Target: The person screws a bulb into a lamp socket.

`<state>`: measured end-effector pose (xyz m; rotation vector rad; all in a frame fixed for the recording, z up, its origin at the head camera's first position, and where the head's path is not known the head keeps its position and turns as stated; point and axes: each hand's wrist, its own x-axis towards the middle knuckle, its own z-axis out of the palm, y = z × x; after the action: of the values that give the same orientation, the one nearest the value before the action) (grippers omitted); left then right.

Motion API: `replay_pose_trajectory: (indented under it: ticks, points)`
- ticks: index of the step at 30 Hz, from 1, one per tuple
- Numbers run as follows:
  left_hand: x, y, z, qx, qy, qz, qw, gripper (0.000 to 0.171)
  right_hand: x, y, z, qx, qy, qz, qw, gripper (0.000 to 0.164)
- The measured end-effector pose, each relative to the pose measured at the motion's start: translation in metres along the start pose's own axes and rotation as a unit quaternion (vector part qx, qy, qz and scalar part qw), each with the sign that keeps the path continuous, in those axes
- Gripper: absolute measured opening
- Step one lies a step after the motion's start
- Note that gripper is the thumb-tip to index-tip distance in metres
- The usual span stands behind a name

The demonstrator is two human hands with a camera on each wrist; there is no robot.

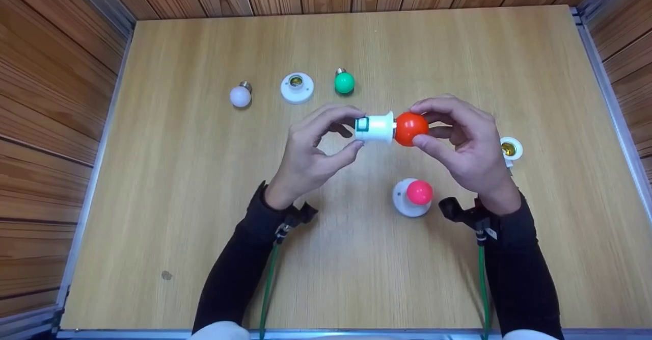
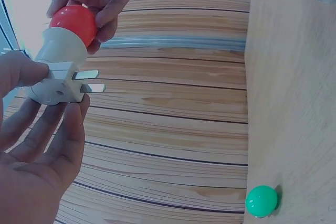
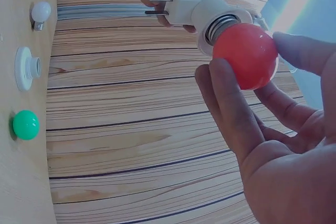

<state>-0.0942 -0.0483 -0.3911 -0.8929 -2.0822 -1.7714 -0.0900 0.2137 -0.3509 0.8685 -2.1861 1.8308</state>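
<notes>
My left hand [image 1: 318,149] pinches a white plug-in bulb socket [image 1: 376,128] by its plug end, above the table. Two flat metal prongs [image 2: 90,81] stick out of the socket's side in the left wrist view. My right hand [image 1: 471,144] grips a red light bulb [image 1: 411,129] by its round globe, thumb on one side and fingers on the other. The bulb's threaded metal base [image 3: 223,26] sits at the socket's mouth, with part of the thread showing in the right wrist view. How deep the base reaches is hidden.
Farther back on the wooden table [image 1: 204,177] lie a white bulb [image 1: 240,96], a round white lamp base [image 1: 297,89] and a green bulb [image 1: 344,83]. A pink bulb [image 1: 419,192] stands in another round base [image 1: 402,205] nearer me. Another white socket [image 1: 511,149] lies beyond my right hand.
</notes>
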Motion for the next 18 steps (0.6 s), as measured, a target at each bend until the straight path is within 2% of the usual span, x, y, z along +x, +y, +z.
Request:
replay_pose_trajectory:
  ticks: [4,8,13,18]
  points:
    - [-0.0001,-0.0007,0.0001,-0.019,-0.003,-0.012,0.9997,0.037,0.0001,-0.0026,-0.0023,-0.007,-0.007,-0.008,1.000,0.047]
    - [0.0005,-0.0007,-0.0009,-0.049,-0.012,-0.028,0.9983,0.040,-0.0003,-0.0049,-0.0047,-0.036,-0.018,-0.023,0.999,0.055]
    - [0.0004,-0.0017,-0.0019,-0.083,-0.022,-0.051,0.9950,0.043,-0.0013,-0.0021,-0.0041,-0.039,-0.002,-0.069,0.997,0.046]
    - [-0.0008,-0.0034,-0.0017,-0.094,-0.027,-0.064,0.9932,0.044,0.0004,0.0024,-0.0003,-0.053,0.026,-0.122,0.991,0.039]
